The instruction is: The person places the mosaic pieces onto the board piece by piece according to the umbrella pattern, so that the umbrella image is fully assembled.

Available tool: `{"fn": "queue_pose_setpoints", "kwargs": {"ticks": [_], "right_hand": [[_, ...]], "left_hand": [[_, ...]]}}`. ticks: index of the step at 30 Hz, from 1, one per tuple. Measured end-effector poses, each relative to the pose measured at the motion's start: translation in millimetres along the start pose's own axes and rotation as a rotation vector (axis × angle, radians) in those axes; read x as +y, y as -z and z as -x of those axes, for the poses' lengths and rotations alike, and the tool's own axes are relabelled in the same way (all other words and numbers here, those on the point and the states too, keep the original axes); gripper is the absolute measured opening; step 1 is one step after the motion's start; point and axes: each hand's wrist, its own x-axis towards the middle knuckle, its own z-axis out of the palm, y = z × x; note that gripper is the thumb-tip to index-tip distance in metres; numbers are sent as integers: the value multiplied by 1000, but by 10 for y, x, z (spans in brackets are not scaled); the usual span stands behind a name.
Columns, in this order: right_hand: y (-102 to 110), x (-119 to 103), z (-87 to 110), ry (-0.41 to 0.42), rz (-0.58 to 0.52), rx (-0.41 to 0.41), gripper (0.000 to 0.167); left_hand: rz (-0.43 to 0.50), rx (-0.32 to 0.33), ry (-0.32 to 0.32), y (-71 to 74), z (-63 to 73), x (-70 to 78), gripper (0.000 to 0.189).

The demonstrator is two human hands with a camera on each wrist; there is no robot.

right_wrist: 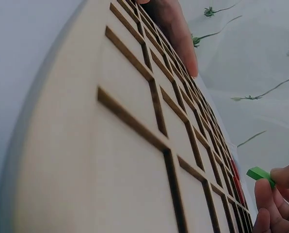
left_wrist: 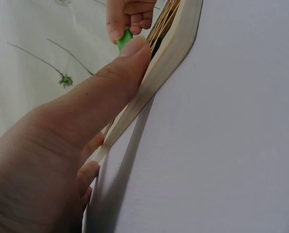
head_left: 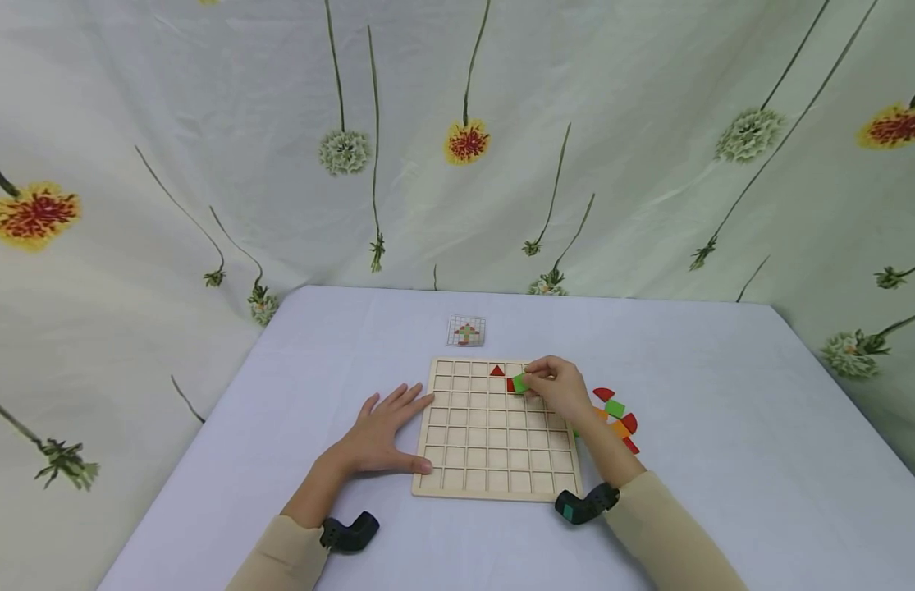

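Two beige sleeves (head_left: 671, 529) lie nearest me, a black device (head_left: 351, 533) at each cuff, over the white table (head_left: 723, 410). My left hand (head_left: 379, 435) is spread along the left edge of the wooden grid board (head_left: 475, 479), thumb by the near left corner, fingertips farther up that edge. Beyond the board's right edge, loose red, green and orange pieces (head_left: 615, 409) lie on the table, partly behind my right forearm (head_left: 612, 451). Over the board's far right part, my right hand (head_left: 562, 387) pinches a green piece (head_left: 519, 383) between thumb and fingers; it juts from my fingertips towards the board's left edge, a little askew to the grid lines, and I cannot tell which way its long axis runs or whether it touches the board. A red piece (head_left: 510, 385) shows just beside it, and in the far row a red triangle (head_left: 497, 372) points at the board's far edge. Past that edge lies a printed card (head_left: 466, 331); behind the table's far edge hangs a flowered cloth (head_left: 634, 222)
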Motion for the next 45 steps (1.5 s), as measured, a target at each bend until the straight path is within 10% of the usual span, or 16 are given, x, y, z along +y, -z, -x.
{"fn": "queue_pose_setpoints", "kwargs": {"ticks": [32, 45], "right_hand": [[-492, -168, -108, -106, 39, 128, 9], [-548, -149, -97, -1, 257, 170, 8]], "left_hand": [[8, -6, 2, 7, -4, -1, 105], [6, -12, 4, 22, 4, 24, 105]]}}
